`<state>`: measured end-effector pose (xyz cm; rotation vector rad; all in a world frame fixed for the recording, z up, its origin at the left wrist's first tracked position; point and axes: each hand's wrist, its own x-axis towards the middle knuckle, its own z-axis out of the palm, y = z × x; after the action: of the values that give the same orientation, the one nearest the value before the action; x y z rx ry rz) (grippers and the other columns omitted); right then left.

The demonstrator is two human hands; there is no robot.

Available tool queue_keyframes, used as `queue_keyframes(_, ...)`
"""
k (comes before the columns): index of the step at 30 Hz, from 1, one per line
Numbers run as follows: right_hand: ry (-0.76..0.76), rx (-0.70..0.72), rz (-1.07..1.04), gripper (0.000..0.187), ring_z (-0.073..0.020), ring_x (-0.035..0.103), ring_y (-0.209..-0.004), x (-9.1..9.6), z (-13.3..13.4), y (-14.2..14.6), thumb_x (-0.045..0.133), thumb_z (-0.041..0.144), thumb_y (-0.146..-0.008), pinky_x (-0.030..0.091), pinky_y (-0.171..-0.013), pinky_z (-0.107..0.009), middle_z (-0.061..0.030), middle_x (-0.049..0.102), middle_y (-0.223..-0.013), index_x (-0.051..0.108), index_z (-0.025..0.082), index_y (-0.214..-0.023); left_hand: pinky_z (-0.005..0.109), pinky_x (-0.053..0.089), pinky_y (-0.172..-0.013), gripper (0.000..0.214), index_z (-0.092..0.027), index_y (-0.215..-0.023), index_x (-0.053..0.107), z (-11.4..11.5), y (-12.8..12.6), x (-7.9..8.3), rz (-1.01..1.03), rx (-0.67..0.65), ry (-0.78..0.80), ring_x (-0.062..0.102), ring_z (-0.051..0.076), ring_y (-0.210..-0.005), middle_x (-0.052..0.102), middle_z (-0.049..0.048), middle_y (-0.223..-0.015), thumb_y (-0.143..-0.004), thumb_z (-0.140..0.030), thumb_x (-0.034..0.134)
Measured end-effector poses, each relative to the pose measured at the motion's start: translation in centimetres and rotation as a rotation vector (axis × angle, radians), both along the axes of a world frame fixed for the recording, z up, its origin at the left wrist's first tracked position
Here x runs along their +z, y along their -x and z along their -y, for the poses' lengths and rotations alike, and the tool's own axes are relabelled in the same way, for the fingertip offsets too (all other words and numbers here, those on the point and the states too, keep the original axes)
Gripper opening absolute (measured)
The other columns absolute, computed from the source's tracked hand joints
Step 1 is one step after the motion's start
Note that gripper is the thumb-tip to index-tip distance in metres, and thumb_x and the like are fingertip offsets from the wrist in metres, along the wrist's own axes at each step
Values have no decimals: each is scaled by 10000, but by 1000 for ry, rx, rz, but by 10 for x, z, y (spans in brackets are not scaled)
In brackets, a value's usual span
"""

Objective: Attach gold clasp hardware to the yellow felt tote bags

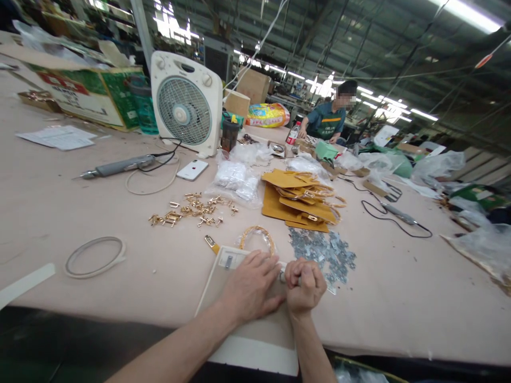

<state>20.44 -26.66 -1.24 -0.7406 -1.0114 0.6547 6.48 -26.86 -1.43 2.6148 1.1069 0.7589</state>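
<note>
My left hand [249, 287] lies flat, fingers spread, on a cream leather panel [223, 282] at the table's near edge. My right hand [304, 286] is curled in a fist around a small metal tool [281, 275] whose tip shows between the two hands. A gold ring handle [257, 236] and a gold clasp [211, 243] sit at the panel's far end. Small grey metal plates [323, 252] are heaped just right of it. Gold clasps [191, 208] are scattered farther out, near a stack of mustard leather pieces [297, 202].
An electric screwdriver [120, 167], a white phone [192, 169], a box fan [187, 109] and bags of white parts [235, 181] lie across the table. A grey ring [93, 257] rests at left. Another person [329, 119] works at the far end. A second corded tool [399, 215] lies right.
</note>
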Motion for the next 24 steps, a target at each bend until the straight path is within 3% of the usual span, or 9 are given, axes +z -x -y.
queue_keyframes(4,114,0,62,397,-84,355,-408,2,-13,-2,581,387,-996,279,-392,-206,63,414,-513,513,211,-647,482,285,-1257,579,-206,-1416,579,0,-1,1,26,2,11,518,302,-1367,624,91,-1454,-951,-550,603)
queue_keyframes(7,199,48,22,398,-69,338,-374,19,-19,-8,586,409,-998,259,-365,-192,75,406,-504,511,208,-663,472,276,-1264,625,-207,-1418,577,0,-1,0,27,8,16,521,296,-1366,629,92,-1449,-919,-577,645)
queue_keyframes(11,58,49,-81,365,-62,323,-366,39,-19,-16,593,395,-988,261,-362,-180,86,380,-499,529,206,-682,482,272,-1266,679,-188,-1433,568,1,0,-1,-5,18,10,484,306,-1408,571,99,-1531,-898,-596,663)
queue_keyframes(13,48,41,-79,379,-62,318,-367,35,-19,-16,594,400,-988,257,-358,-179,86,379,-497,516,207,-672,471,273,-1268,670,-187,-1427,574,1,1,-1,-10,18,10,483,299,-1411,573,96,-1529,-903,-596,655)
queue_keyframes(18,209,83,-46,408,-69,319,-371,22,-20,-13,606,410,-994,251,-342,-178,88,385,-493,465,215,-664,441,262,-1275,628,-196,-1395,601,2,1,3,-3,29,20,496,288,-1400,603,86,-1495,-918,-604,632)
queue_keyframes(24,21,3,-40,386,-71,317,-373,39,-18,-12,559,354,-1008,259,-364,-192,93,369,-496,454,219,-662,470,274,-1275,642,-188,-1421,578,4,3,4,3,10,7,490,302,-1415,586,102,-1517,-918,-582,639)
